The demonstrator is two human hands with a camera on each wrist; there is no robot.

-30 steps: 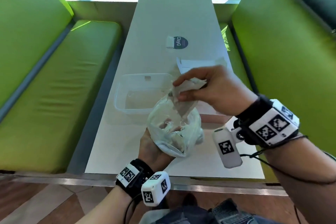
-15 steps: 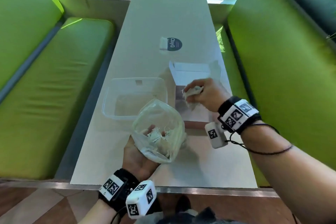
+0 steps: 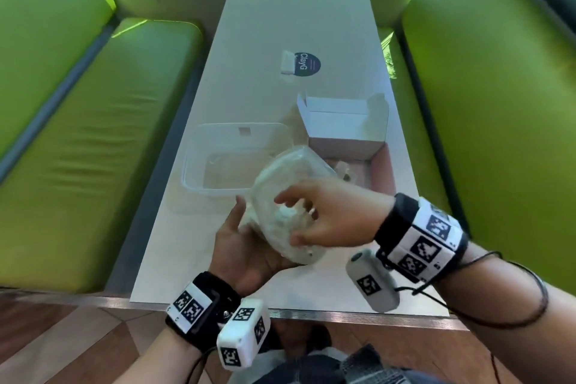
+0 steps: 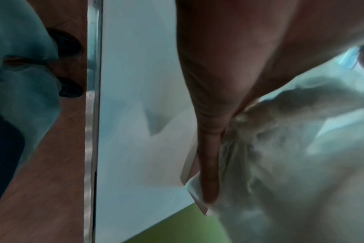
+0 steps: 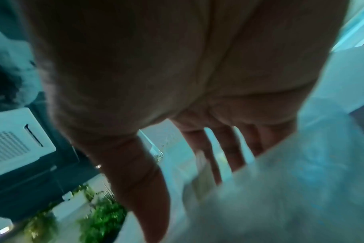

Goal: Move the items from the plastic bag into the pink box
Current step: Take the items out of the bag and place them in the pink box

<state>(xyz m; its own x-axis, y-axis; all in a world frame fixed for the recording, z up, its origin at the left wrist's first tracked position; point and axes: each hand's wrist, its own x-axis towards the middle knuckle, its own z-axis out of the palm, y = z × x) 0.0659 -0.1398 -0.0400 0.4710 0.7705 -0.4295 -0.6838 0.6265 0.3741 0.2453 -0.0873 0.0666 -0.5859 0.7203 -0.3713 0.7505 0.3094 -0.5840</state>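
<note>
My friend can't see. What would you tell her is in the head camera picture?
A left hand cups a clear plastic bag over a white table, while the right hand reaches toward it with fingers spread. Behind sit an open pink box and a clear tub.

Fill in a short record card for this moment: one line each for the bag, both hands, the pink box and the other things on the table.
plastic bag: clear, off the table, white items inside
left hand: cradles the bag from below
right hand: fingers spread, reaching at the bag's mouth, holding nothing
pink box: open, lid up, small items inside
clear tub: left of the box
round sticker: farther up the table
</note>
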